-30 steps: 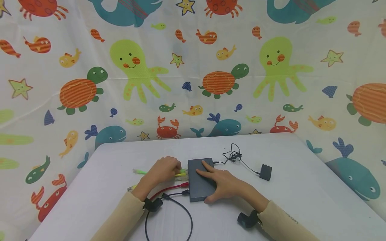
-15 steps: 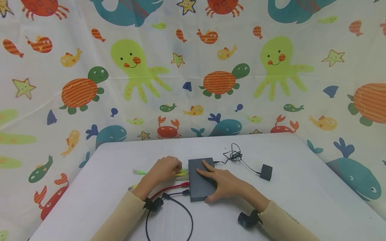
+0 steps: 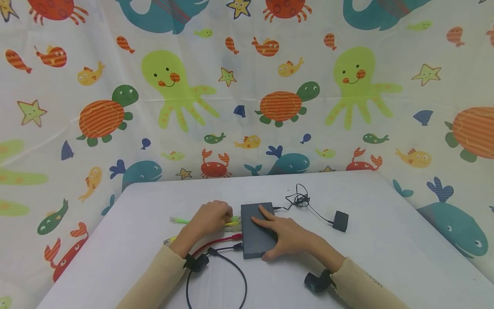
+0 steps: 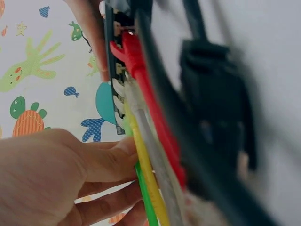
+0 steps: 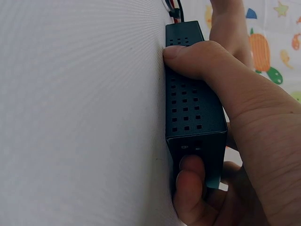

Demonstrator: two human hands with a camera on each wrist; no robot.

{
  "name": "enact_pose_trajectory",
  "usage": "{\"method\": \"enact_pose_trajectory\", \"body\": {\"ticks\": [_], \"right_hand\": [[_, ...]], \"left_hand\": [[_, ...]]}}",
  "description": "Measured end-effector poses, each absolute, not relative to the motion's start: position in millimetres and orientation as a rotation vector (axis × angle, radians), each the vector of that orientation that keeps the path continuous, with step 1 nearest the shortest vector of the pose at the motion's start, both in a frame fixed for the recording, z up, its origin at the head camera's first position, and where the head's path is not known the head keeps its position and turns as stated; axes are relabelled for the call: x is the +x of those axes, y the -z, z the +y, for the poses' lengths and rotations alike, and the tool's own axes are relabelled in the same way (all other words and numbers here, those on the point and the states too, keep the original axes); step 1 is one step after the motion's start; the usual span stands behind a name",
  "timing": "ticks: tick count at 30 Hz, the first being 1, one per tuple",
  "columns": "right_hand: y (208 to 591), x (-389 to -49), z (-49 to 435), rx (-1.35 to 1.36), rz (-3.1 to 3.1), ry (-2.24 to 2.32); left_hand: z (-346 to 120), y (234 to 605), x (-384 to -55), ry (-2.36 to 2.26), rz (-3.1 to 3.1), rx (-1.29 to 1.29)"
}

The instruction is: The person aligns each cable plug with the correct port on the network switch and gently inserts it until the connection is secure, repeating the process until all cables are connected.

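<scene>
A dark grey network switch [image 3: 254,246] lies flat on the white table. My right hand [image 3: 287,236] holds it: the thumb [image 5: 188,56] presses its perforated side, two fingers curl against its end face, and others lie over its top. My left hand [image 3: 210,216] pinches a green network cable [image 4: 146,197] close to its plug, at the end of the switch's row of ports. Beside it in the left wrist view, a yellow cable [image 4: 146,165], a grey cable [image 4: 157,155] and a red cable [image 4: 162,127] run to ports in that row.
A black cable [image 3: 245,283] loops toward the table's front below the left wrist. From the switch's right side, a thin bundled power cord [image 3: 299,200] leads to a black adapter [image 3: 340,221]. Behind the table [image 3: 386,223] hangs a curtain [image 3: 247,124] printed with sea animals.
</scene>
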State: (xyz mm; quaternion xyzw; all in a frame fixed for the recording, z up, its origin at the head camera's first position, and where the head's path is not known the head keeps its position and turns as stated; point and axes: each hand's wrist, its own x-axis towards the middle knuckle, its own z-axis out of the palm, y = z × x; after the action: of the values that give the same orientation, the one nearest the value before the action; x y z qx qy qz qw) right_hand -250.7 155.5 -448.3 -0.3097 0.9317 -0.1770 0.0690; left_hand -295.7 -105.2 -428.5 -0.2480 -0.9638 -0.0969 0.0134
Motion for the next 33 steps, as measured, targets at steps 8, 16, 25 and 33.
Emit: {"method": "enact_pose_trajectory", "body": {"ticks": [8, 16, 25, 33], "right_hand": [[449.2, -250.7, 156.0, -0.94, 2.806, 0.531], [449.3, -251.4, 155.1, -0.941, 2.798, 0.548], [447.0, -249.7, 154.9, -0.93, 2.805, 0.536], [446.3, -249.2, 154.3, -0.92, 2.804, 0.541]], "left_hand": [[-105.6, 426.4, -294.4, 0.34, -3.015, -0.793], [-105.0, 429.6, -294.9, 0.307, -3.016, -0.774], [-104.6, 426.6, -293.7, 0.296, -3.05, -0.729], [-104.7, 426.1, -293.5, 0.298, -3.057, -0.717]]}}
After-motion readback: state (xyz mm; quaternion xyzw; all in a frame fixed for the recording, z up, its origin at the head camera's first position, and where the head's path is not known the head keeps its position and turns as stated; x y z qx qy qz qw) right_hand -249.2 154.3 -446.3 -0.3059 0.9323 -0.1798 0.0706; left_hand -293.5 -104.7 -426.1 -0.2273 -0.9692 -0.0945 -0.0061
